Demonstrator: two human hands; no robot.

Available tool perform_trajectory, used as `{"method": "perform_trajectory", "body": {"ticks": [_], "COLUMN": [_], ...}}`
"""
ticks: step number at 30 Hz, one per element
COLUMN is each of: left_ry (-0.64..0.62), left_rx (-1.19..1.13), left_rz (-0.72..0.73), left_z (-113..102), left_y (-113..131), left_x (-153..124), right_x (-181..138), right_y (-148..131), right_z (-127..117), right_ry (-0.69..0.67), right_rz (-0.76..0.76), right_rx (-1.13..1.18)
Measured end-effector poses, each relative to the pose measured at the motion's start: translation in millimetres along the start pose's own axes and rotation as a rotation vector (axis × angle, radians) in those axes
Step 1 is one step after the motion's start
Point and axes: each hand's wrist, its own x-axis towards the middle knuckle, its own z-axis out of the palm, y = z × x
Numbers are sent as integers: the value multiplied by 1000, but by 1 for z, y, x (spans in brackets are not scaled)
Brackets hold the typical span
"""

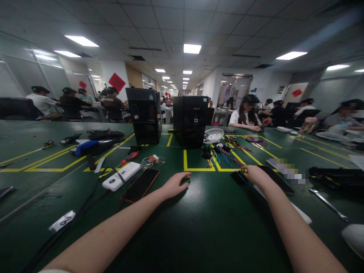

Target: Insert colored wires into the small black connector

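Observation:
My left hand (175,184) rests low over the green table (193,231), its fingers curved and apart with nothing between them. Just left of it lies a dark phone in an orange-brown case (141,185). My right hand (253,174) is closed, fingertips down, beside a small black piece (238,177). A thin blue strand shows below those fingers, but what they grip is hidden. Under and beside the right forearm lie a dark flat phone-like slab (275,179) and a white object (302,213). Several coloured wires (224,153) lie beyond the right hand.
Two black computer cases (190,121) stand ahead. A white basket (214,135) sits right of them. On the left are a white power bank (121,176), glasses (152,162), a red screwdriver (129,157) and a cable. A wrench (329,204) lies right; a person (247,113) sits opposite.

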Motion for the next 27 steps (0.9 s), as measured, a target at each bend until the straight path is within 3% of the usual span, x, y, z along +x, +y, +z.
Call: {"method": "perform_trajectory", "body": {"ticks": [17,24,27], "left_ry": [-15,-13,-18], "left_rx": [-1,-6,-9], "left_rz": [-2,-8,-14], "left_z": [0,-1,-1], "left_y": [0,2,4], "left_x": [0,0,0], "right_x": [4,-1,-5], "right_y": [0,12,10], "right_z": [4,-5,-11], "right_ry": [-84,63,10], "right_rz": [-74,85,79], "right_rx": [-18,26,61]}}
